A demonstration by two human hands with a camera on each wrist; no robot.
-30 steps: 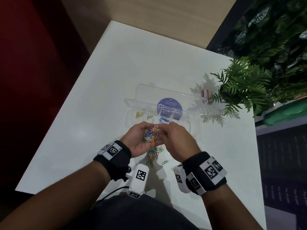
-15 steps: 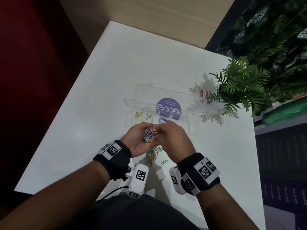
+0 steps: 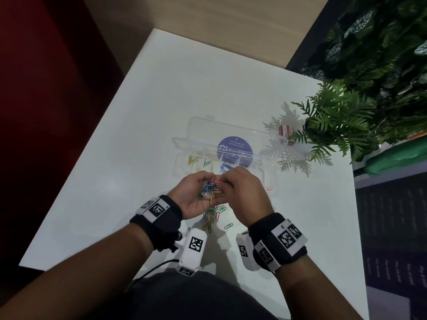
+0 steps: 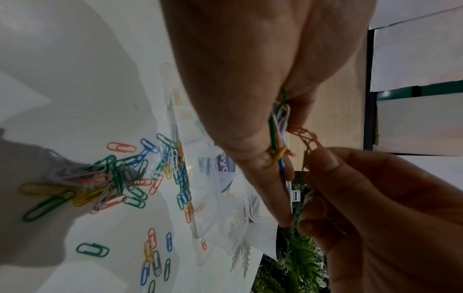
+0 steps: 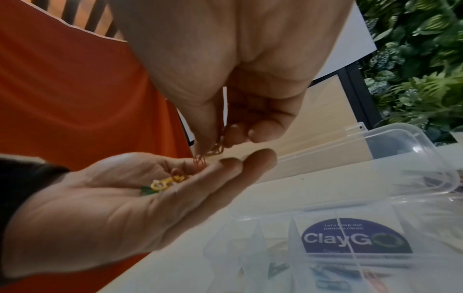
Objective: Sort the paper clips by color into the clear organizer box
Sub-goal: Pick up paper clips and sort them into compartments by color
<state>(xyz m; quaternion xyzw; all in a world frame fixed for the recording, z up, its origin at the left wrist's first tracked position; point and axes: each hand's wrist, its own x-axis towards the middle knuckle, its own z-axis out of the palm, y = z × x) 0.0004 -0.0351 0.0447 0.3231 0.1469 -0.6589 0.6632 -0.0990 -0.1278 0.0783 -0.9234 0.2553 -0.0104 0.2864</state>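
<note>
My left hand (image 3: 196,197) is cupped palm-up over the table and holds a bunch of mixed-colour paper clips (image 3: 210,190). My right hand (image 3: 245,192) meets it from the right and pinches a few linked red clips (image 4: 307,138) at the top of that bunch. In the right wrist view the red clips (image 5: 200,158) hang from the fingertips just above the left palm (image 5: 125,198). The clear organizer box (image 3: 184,144) lies open just beyond the hands. It holds yellow clips (image 3: 193,160), a green clip (image 3: 207,162) and blue clips (image 3: 225,166) in separate compartments.
A loose pile of clips (image 3: 212,215) lies on the white table (image 3: 115,181) under the hands, with a single green clip (image 3: 228,225) beside it. A potted fern (image 3: 335,121) stands at the box's right end. The table edge runs close on the left.
My right wrist has shifted slightly left and its fingers have closed on red clips at the top of the bunch. The left hand has stayed in place.
</note>
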